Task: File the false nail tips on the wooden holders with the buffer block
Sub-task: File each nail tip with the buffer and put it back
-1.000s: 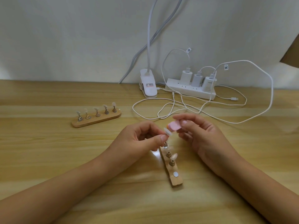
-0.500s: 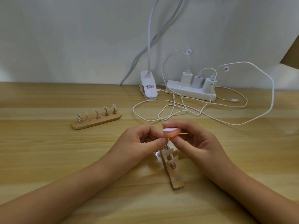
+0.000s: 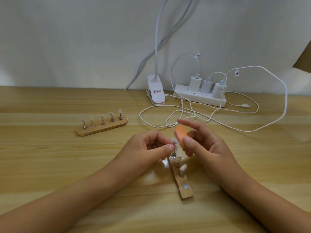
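A wooden holder (image 3: 183, 187) lies lengthwise in front of me, with metal pegs bearing pale false nail tips. My left hand (image 3: 148, 148) pinches one peg with its nail tip (image 3: 174, 140) lifted just above the holder's far end. My right hand (image 3: 207, 147) holds the orange buffer block (image 3: 180, 135) between thumb and fingers, its face against that tip; the index finger sticks out straight. One bare round magnet (image 3: 185, 186) shows near the holder's near end. A second wooden holder (image 3: 102, 127) with several tipped pegs lies to the left, untouched.
White charging cables (image 3: 185, 118) loop over the wooden table (image 3: 50, 165) just behind my hands. A white power strip (image 3: 200, 96) with three plugs and a white clip lamp base (image 3: 155, 93) stand against the back wall.
My right hand has turned the buffer block from flat and pink side up to upright with the orange face showing, moving it against the tip. My left hand keeps its pinch on the peg.
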The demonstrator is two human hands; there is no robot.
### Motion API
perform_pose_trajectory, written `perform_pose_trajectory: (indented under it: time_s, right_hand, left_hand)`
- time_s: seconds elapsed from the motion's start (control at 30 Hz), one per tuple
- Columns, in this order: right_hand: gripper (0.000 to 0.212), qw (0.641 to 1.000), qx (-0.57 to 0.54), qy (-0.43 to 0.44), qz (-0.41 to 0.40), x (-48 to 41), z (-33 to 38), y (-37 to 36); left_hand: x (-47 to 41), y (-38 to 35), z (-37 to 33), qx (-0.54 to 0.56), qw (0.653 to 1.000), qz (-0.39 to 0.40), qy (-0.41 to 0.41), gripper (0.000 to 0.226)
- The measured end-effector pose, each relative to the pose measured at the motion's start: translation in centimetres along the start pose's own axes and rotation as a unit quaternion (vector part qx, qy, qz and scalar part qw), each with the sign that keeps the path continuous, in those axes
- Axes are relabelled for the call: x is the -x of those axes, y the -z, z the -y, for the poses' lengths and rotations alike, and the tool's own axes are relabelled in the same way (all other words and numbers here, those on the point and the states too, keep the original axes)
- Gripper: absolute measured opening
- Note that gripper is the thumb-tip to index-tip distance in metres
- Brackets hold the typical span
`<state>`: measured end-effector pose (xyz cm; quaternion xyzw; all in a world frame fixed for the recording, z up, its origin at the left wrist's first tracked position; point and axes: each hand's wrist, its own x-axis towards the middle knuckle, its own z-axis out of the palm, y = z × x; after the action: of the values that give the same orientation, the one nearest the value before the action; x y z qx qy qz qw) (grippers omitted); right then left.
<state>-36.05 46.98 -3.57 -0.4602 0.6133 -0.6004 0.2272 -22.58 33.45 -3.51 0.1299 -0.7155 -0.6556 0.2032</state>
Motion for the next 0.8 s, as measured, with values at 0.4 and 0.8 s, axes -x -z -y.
perform_pose_trajectory:
  time_s: [0.4,0.8]
  right_hand:
    - [0.033,0.999,-0.033,-0.024,0.026,0.1,1.0,0.3]
    - [0.041,0.981,0.184,0.051,0.01,0.2,0.0,-0.4]
  left_hand:
    - [-0.1,0.0,0.0,0.006,1.0,-0.007,0.006,0.004]
    - [-0.1,0.1,0.1,-0.002,0.999,0.024,-0.021,0.014]
